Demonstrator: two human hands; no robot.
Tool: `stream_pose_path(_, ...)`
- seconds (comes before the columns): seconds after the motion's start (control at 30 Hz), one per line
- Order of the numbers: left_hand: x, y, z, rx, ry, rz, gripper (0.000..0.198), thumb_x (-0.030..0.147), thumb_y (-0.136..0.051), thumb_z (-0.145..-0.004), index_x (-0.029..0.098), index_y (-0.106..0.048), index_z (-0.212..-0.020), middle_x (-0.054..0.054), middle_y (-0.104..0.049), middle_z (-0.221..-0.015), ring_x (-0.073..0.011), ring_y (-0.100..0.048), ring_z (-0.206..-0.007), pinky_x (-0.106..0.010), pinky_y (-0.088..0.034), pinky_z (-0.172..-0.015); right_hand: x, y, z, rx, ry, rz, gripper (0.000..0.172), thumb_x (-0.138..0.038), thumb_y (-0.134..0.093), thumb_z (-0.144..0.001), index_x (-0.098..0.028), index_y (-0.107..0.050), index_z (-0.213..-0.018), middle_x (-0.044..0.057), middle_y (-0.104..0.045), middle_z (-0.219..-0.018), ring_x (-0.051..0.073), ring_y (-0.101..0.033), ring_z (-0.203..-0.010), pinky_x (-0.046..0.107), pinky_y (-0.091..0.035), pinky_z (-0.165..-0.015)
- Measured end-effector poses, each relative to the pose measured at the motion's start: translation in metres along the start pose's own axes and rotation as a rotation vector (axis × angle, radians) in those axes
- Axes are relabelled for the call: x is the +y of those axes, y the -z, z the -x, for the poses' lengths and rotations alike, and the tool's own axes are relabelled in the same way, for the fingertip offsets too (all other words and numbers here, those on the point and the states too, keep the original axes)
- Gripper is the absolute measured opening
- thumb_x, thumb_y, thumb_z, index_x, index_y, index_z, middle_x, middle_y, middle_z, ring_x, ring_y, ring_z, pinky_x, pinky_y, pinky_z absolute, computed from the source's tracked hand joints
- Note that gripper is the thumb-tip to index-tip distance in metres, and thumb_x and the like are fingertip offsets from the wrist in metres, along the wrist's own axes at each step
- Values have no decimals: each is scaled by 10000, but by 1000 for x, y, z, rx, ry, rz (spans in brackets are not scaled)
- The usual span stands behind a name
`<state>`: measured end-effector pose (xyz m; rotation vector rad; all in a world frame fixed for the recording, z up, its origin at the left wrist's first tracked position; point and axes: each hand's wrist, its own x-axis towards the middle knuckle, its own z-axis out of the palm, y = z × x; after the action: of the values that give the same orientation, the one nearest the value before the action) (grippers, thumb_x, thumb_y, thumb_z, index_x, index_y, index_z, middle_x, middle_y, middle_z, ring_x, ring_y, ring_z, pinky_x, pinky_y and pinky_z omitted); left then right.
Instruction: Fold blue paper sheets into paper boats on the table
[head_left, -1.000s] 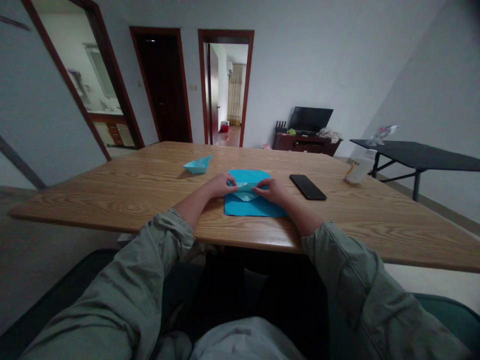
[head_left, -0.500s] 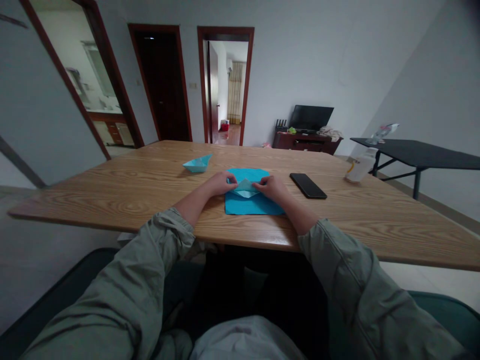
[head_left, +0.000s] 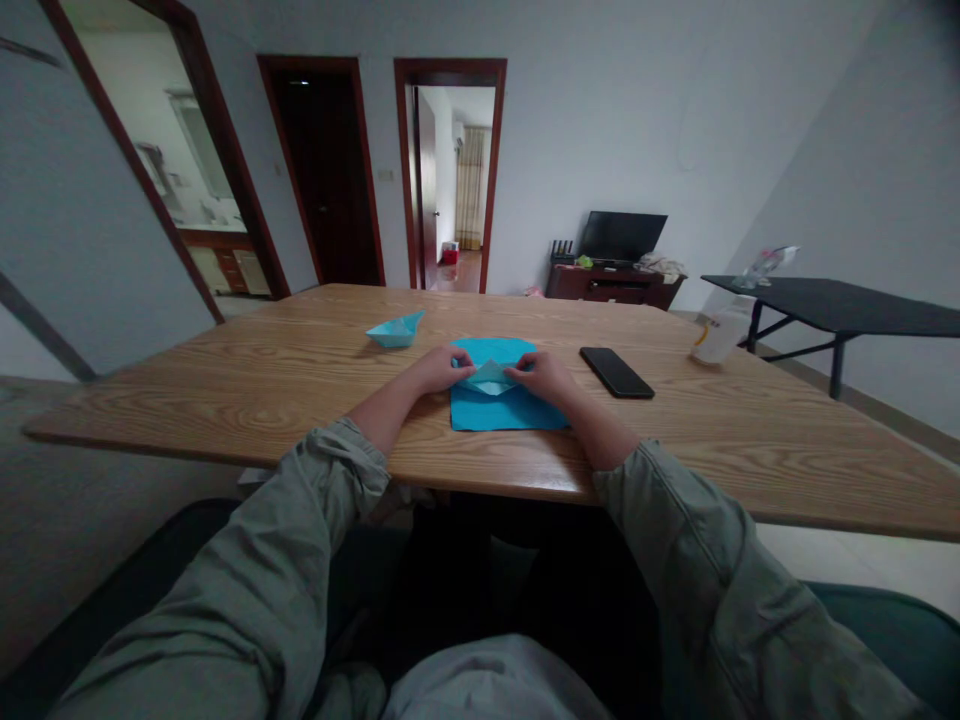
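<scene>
Seen from across the room, a person sits at a wooden table (head_left: 225, 400) with both forearms reaching forward. A small folded paper piece (head_left: 491, 378), pale blue and pointed on its far side, lies about midway between the hands, its long axis running left to right across the body. The left hand (head_left: 427, 370) and right hand (head_left: 544, 378) come in from either side, neither clearly nearer, their fingers narrowed on its two ends and holding it. Under it lies a flat, brighter blue paper sheet (head_left: 495, 410). A finished-looking paper boat (head_left: 394, 330) sits farther out, beyond the left hand, and a black smartphone (head_left: 615, 372) lies flat beyond the right.
</scene>
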<state>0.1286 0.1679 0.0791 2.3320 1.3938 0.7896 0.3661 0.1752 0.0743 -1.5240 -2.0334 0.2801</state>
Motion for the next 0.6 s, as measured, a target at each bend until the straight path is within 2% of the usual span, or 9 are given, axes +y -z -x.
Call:
stream_pose_path(0.13, 2, 2, 3, 14, 17, 92, 373, 488, -592, -774, 151, -693, -898, -43, -665, -820, -170, -569, -768, -287, -458, -737, 2, 0, 1, 32, 32, -27, 289, -469, -655, -779, -187, -695, -824, 29, -640, -729, 162, -561, -677, 252, -359, -595)
stream_pose_path(0.23, -1, 1, 3, 22, 41, 183, 460, 501, -667, -729, 139, -668, -1013, -34, -637, -779, -157, -564, -728, -270, -460, -692, 5, -2, 0, 53, 39, -41, 282, -461, -651, -786, -188, -685, -845, 31, -642, -762, 167, -566, -711, 253, -371, -618)
stream_pose_path(0.4, -14, -6, -2, 0, 90, 402, 712, 354, -797, -632, 207, -496, -1261, -38, -624, -967, -108, -578, -691, -240, -479, -636, 10, -7, -3, 81, 52, -86, 309, -477, -634, -809, -184, -661, -902, 36, -644, -806, 172, -575, -746, 259, -397, -649)
stream_pose_path(0.5, -17, -10, -5, -21, 151, 515, 665, 260, -749, -696, 224, -433, -1279, -50, -603, -1006, -102, -594, -670, -250, -498, -611, 10, -9, -4, 79, 79, -160, 325, -477, -598, -846, -180, -642, -971, 55, -664, -882, 166, -586, -752, 269, -431, -681)
stream_pose_path(0.6, -14, -12, -8, -26, 193, 572, 505, 226, -691, -754, 210, -464, -1205, -45, -595, -988, -99, -601, -653, -255, -511, -607, 8, -10, -4, 62, 104, -249, 324, -452, -573, -875, -179, -615, -1046, 78, -675, -975, 161, -606, -785, 276, -457, -719)
